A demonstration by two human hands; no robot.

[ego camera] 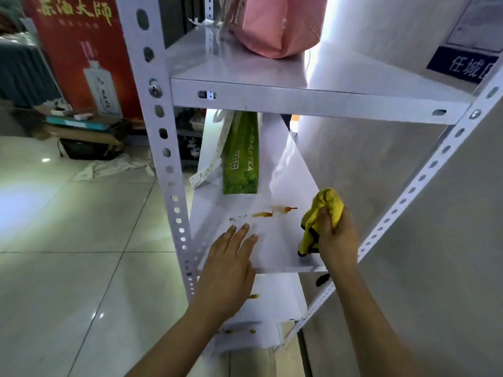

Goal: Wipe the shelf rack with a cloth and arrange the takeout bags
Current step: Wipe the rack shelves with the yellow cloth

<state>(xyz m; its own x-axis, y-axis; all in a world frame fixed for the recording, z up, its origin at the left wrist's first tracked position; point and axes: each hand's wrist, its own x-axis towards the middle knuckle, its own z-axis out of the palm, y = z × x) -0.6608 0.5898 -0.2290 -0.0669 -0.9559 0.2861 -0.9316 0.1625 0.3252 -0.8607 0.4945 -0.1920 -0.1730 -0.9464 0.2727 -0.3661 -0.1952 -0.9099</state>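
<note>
Two bare forearms rise from the bottom edge of the view, each ending in a bare hand: the left hand [230,263] and the right hand [337,235]. No sleeve shows on either arm up to the frame's edge. The wrists carry no watch, band or bracelet, and the fingers [246,232] bear no rings or gloves. The nails that show on the left hand are short and unpainted.

Left hand [231,265] flat, right hand [336,235] fisted
</note>
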